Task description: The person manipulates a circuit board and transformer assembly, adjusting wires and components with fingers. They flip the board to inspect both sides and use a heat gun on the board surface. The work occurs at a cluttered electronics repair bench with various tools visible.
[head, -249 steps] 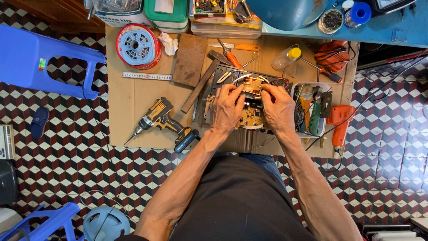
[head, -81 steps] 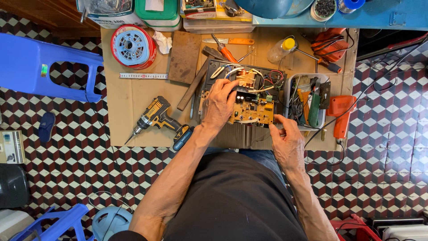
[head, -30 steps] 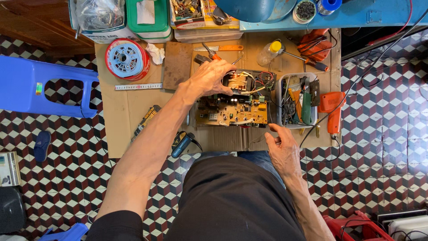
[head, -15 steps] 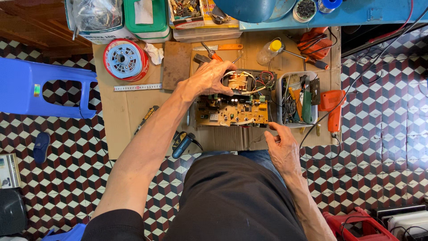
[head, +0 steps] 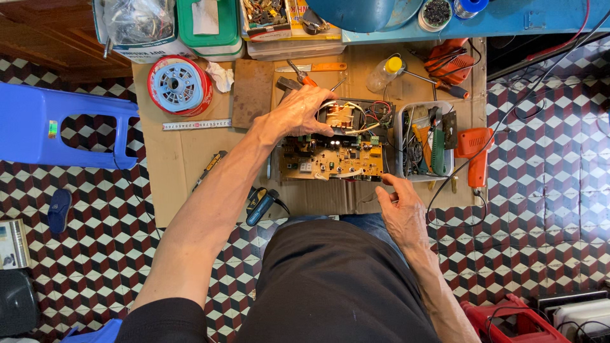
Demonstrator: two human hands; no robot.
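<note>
left hand (head: 298,113) on circuit board (head: 333,159) (wires exposed), right hand (head: 400,213) beside

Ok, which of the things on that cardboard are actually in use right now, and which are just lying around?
In use:
left hand, on the far end of the opened device
circuit board
right hand, at the board's near edge

Lying about:
red wire spool
tape measure strip
orange hot-air gun
clear tool tray
blue stool
</note>
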